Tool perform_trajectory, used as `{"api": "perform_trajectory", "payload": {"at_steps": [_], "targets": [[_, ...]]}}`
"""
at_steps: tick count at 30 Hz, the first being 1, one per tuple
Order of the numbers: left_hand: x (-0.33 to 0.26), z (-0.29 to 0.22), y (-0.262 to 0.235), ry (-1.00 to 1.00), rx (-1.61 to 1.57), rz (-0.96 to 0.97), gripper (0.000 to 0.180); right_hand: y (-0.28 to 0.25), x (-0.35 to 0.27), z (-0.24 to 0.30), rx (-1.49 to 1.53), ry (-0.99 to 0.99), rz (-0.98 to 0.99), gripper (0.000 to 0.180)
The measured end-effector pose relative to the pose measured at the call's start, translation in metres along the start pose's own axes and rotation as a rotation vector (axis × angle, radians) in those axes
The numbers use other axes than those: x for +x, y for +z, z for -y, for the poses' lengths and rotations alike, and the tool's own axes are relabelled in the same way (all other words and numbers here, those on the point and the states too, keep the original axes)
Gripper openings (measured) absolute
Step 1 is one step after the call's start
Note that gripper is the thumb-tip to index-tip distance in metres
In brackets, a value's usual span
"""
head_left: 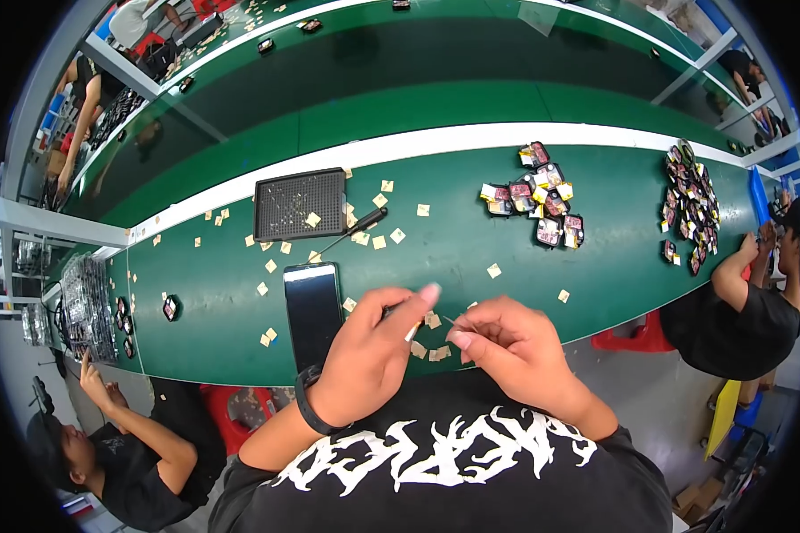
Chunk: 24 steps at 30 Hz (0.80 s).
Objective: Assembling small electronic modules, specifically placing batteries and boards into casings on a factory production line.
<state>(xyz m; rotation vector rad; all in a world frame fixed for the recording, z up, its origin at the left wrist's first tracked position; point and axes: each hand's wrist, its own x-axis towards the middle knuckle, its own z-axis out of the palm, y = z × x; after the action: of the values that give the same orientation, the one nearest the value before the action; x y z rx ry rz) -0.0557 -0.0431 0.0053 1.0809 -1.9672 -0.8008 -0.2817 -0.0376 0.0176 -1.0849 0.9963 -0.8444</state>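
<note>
Near the table's front edge my left hand (364, 351) is curled round a small part, mostly hidden by the fingers. A dark edge and a bit of a white-and-yellow tab show beside them. My left thumb points up and to the right. Just right of it, my right hand (516, 346) pinches a thin, small piece (450, 322) between thumb and forefinger, too small to name. Between and below the hands lie several small cream paper squares (439, 354). Left of my left hand, a dark-screened phone (313, 311) lies flat.
A black perforated tray (300, 204) stands behind the phone, with a black-handled screwdriver (364, 223) beside it. Small dark units with labels form a cluster (542, 197) and a bigger pile (690, 209) rightward. Clear trays (87, 306) are stacked far left. People sit at both sides.
</note>
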Motion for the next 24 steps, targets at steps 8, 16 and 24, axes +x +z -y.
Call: {"api": "perform_trajectory", "payload": {"at_steps": [8, 16, 24], "targets": [[0.001, 0.002, 0.0, 0.009, 0.02, -0.101, 0.063, 0.01, 0.006, 0.011, -0.265, -0.228, -0.073, 0.012], [-0.001, 0.002, 0.002, 0.07, 0.068, -0.129, 0.048, 0.022, 0.01, 0.005, -0.271, -0.149, -0.152, 0.01], [-0.012, 0.004, -0.001, -0.134, -0.184, -0.035, 0.036, 0.027, 0.012, 0.006, -0.375, -0.094, -0.145, 0.01]]}}
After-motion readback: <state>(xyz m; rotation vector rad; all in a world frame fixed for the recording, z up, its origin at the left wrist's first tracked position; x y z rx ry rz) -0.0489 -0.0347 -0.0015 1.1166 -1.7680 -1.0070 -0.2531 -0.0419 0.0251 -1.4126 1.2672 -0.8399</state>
